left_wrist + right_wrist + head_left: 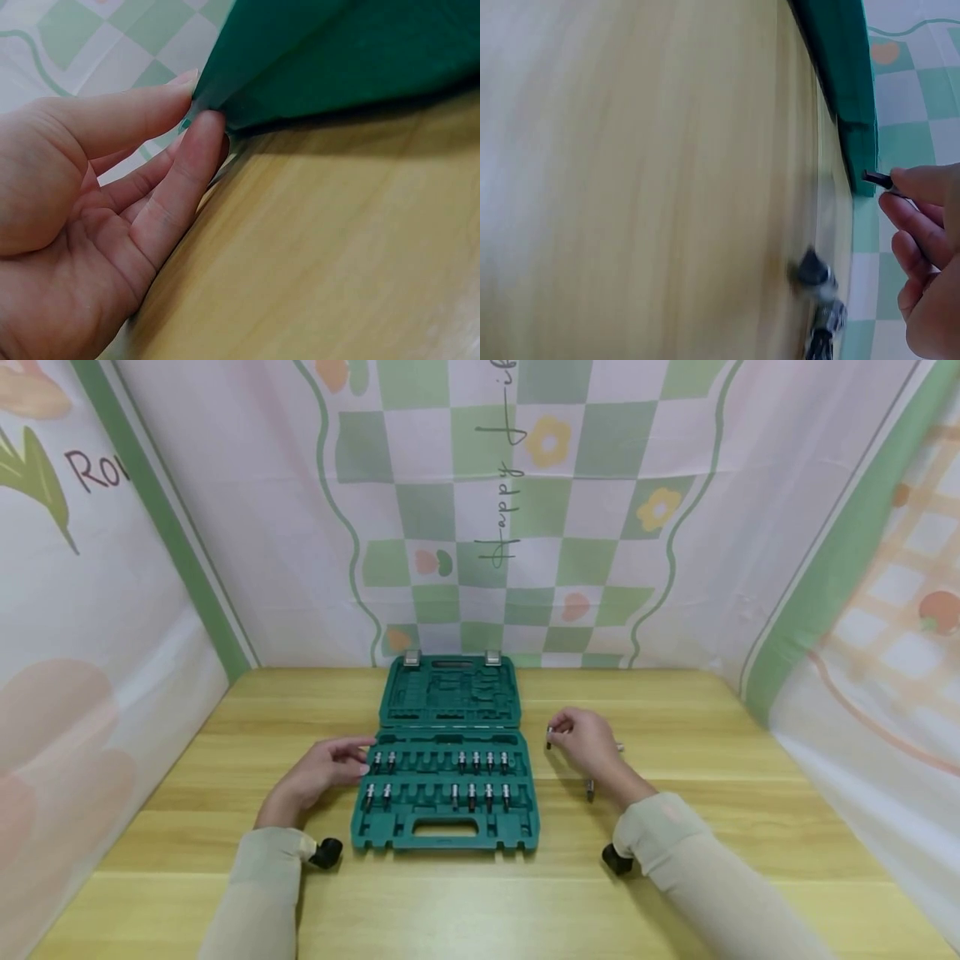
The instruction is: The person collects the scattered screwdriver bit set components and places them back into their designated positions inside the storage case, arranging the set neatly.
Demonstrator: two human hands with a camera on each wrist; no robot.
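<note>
A: Where the wooden table (675, 893) meets the checked cloth backdrop (465, 510), what sits around the hands?

B: An open green tool case (448, 827) fills the middle of the frame, lid laid back toward the cloth. Another bit (590, 790) lies on the wood at centre right, beside the right wrist. Nothing stands between either hand and the case.

A: And the hands?

B: The left hand (322, 772), left of centre, has its thumb and fingers closed on the case's left edge. The right hand (588, 743), right of centre and clear of the case, pinches a small dark bit (549, 739) in curled fingertips, above the table.

A: How does the held bit look?

B: Short, dark and slim; only its tip pokes from the fingers. In the case, two rows of silver-based bits (480, 762) stand upright with empty slots between.
</note>
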